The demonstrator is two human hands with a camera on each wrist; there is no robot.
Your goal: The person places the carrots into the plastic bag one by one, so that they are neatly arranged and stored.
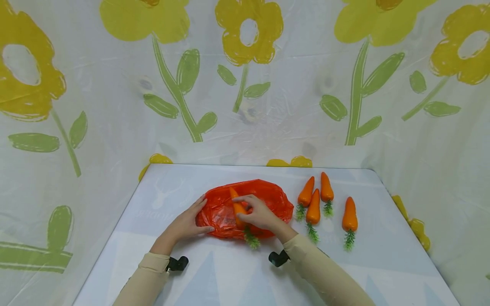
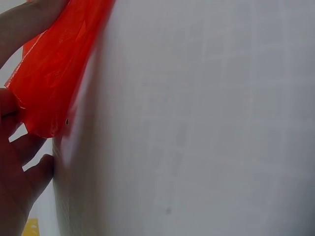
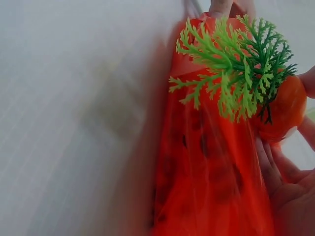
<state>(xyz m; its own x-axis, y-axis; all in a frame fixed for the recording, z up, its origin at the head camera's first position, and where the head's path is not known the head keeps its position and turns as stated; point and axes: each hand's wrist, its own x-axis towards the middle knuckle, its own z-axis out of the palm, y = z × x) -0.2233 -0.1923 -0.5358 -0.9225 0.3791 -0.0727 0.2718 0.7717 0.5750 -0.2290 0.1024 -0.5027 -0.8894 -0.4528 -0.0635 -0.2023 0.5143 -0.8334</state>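
A red plastic bag lies with its mouth spread toward me. My left hand rests against the bag's left end, thumb at the front rim and fingers along the back rim. In the left wrist view, the spread fingers touch the bag's edge. My right hand pinches an orange toy carrot over the bag's mouth, its tip pointing away from me and its feathery green top hanging past the front rim. From the right wrist, the green top covers part of the bag and carrot.
Several more toy carrots lie right of the bag, three grouped together around the nearest carrot and another carrot apart on the right. They rest on a white-and-pale-blue table. A flower-printed curtain encloses the table's back and sides.
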